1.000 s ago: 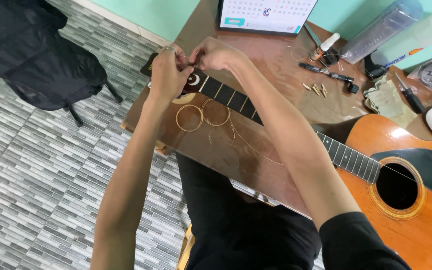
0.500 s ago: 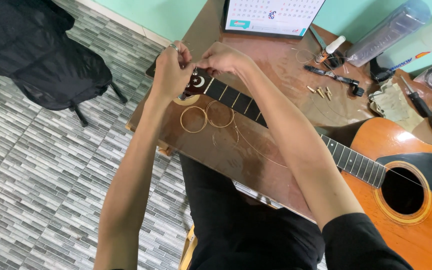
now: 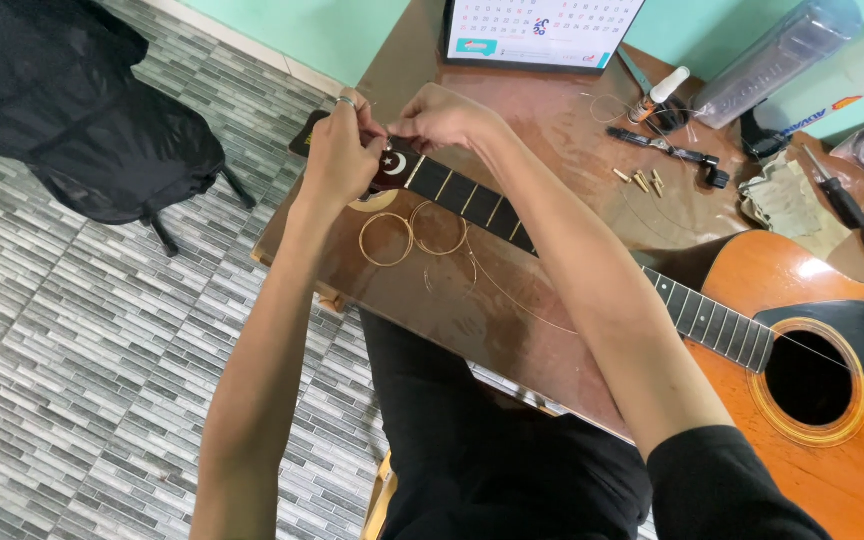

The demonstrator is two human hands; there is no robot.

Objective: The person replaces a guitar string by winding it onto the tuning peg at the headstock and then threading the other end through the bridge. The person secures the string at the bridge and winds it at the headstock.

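Item, as I read it: left hand (image 3: 337,150) and right hand (image 3: 437,115) pinched together at the dark headstock (image 3: 392,165) of the orange acoustic guitar (image 3: 822,300), coiled bronze strings (image 3: 387,238) loose just below them, one string along the neck, restringing seemingly early

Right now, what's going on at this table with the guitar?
A person has an acoustic guitar lying across a brown table. Both hands are at the headstock: the left hand and right hand pinch something small there, too fine to make out. Coiled strings lie on the table just below the neck, and small pegs and tools sit further back.
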